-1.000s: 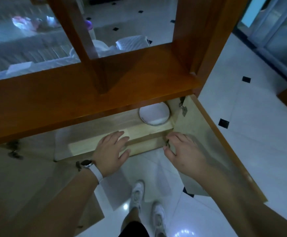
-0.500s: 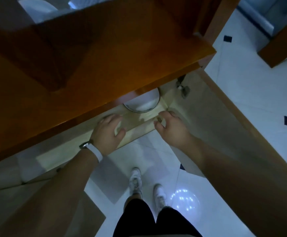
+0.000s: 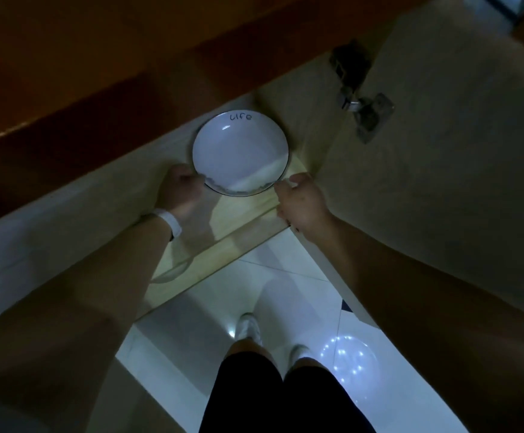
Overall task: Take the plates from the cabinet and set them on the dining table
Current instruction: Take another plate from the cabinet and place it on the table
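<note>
our left hand (image 3: 178, 190), white band (image 3: 169, 220) at the wrist, curls its fingers on the left rim of the white plate (image 3: 239, 151), which lies at the cabinet shelf (image 3: 248, 214)'s right end near the front edge. our right hand (image 3: 301, 200) pinches its right rim.

In front of the white plate (image 3: 239, 151), on the person's side, the way is open: only bare pale shelf (image 3: 248, 214), then tiled floor (image 3: 273, 276). Over the plate's far rim hangs the dark wooden cabinet top (image 3: 114, 89), leaving little room there. Just right of the plate stands the cabinet's side wall (image 3: 310, 126), with a metal hinge (image 3: 362, 115) and the open door (image 3: 457, 198) beyond.
</note>
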The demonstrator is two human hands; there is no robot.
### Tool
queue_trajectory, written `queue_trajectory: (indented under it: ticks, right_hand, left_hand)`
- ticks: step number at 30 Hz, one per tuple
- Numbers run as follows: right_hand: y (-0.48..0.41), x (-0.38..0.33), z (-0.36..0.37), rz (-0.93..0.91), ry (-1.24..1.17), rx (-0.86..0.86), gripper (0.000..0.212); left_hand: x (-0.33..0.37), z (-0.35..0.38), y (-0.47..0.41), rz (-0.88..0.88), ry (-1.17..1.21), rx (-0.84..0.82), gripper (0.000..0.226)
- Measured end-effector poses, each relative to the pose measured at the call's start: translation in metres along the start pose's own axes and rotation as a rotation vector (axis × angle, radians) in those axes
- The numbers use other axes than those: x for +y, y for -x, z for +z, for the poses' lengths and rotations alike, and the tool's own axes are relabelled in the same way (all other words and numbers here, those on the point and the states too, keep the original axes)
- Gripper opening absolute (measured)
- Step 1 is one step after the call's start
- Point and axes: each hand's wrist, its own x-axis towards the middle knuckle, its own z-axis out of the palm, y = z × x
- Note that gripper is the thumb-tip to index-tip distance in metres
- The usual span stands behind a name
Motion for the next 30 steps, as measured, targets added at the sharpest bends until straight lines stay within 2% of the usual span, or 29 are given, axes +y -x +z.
queue_trajectory:
  ticks: [2,6,12,16,23,30]
  right_hand:
    - [-0.015,-0.001,0.005,-0.020,-0.099,-0.010,0.021]
    - [-0.037,-0.005,0.011,-0.044,-0.192,-0.021,0.013]
    - [-0.058,-0.001,0.012,-0.076,-0.219,-0.010,0.028]
    - [-0.063,0.001,0.013,-0.098,-0.240,-0.023,0.032]
    - [-0.058,0.011,0.012,-0.129,-0.280,-0.073,0.031]
    - [-0.013,0.029,0.008,-0.200,-0.169,-0.062,0.034]
  left_hand:
    - [0.001,0.000,-0.014,0.019,0.001,-0.030,0.010]
    - [0.007,-0.002,-0.037,0.132,-0.112,-0.053,0.013]
    - [0.018,0.008,-0.058,0.247,-0.265,0.005,0.022]
    - [0.013,0.015,-0.058,0.205,-0.255,0.059,0.013]
    - [0.008,0.011,-0.047,0.168,-0.250,0.030,0.027]
    - [-0.004,-0.003,0.006,0.198,-0.208,0.052,0.021]
